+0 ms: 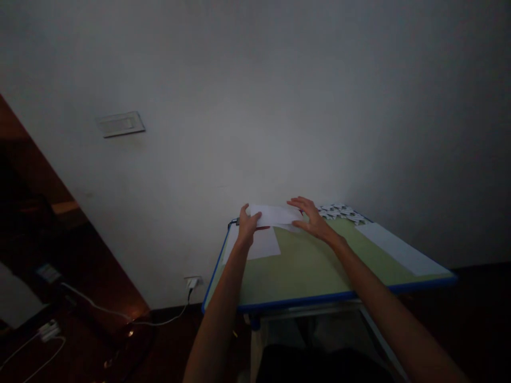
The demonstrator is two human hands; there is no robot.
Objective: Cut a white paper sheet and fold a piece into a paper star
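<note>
A strip of white paper (273, 215) is held up over the far part of the green table top. At its left end, my left hand (248, 223) grips it with the thumb on top. My right hand (313, 218) is at the other end, fingers stretched out and thumb apart, near the paper's lower edge. Whether it touches the paper is hard to tell. Something red (262, 228) shows just below the paper, mostly hidden. A white sheet (261, 244) lies flat on the table beneath my left hand.
The blue-edged green table (303, 271) stands against a grey wall. Several small folded white paper pieces (339, 211) lie at its far right. A long white sheet (399, 247) lies along the right edge. A plug (192, 283) with a cable is low on the wall, left.
</note>
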